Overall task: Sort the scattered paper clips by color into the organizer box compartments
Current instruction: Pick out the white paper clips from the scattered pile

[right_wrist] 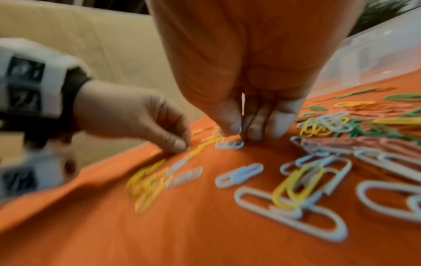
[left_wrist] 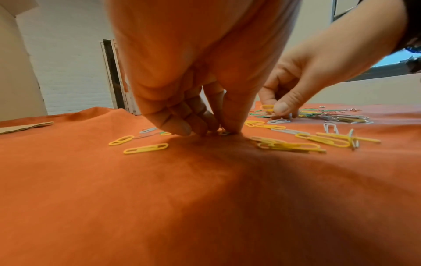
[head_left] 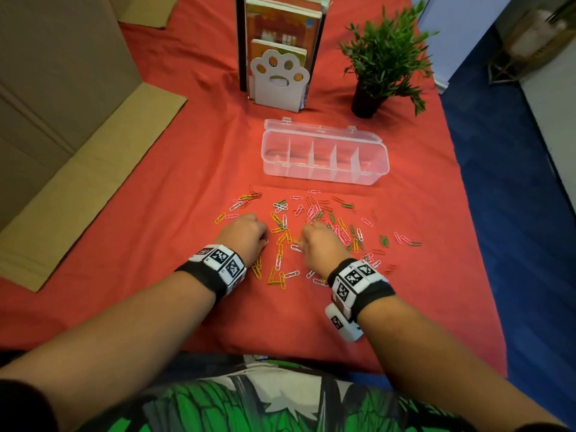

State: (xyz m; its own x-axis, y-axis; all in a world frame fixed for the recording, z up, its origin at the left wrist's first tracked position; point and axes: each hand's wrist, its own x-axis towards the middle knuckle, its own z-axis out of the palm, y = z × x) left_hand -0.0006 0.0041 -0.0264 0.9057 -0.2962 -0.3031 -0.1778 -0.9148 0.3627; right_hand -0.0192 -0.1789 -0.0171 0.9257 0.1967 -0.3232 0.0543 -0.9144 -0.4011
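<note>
Several paper clips (head_left: 311, 219) in yellow, white, pink, green and red lie scattered on the red cloth (head_left: 187, 182). Behind them stands the clear organizer box (head_left: 324, 176), lid open, with its compartments side by side. My left hand (head_left: 258, 236) is at the left side of the pile. In the left wrist view my left hand (left_wrist: 214, 132) has thumb and curled fingers pinching a small white clip (left_wrist: 224, 133) against the cloth. My right hand (head_left: 307, 241) is in the middle of the pile. Its fingertips (right_wrist: 234, 129) close on a white clip (right_wrist: 229, 144).
A paw-shaped white bookend (head_left: 277, 79) holding books stands behind the box, with a potted plant (head_left: 383, 60) to its right. A flattened cardboard box (head_left: 78, 135) covers the table's left side. The cloth edge drops to blue floor (head_left: 514, 213) on the right.
</note>
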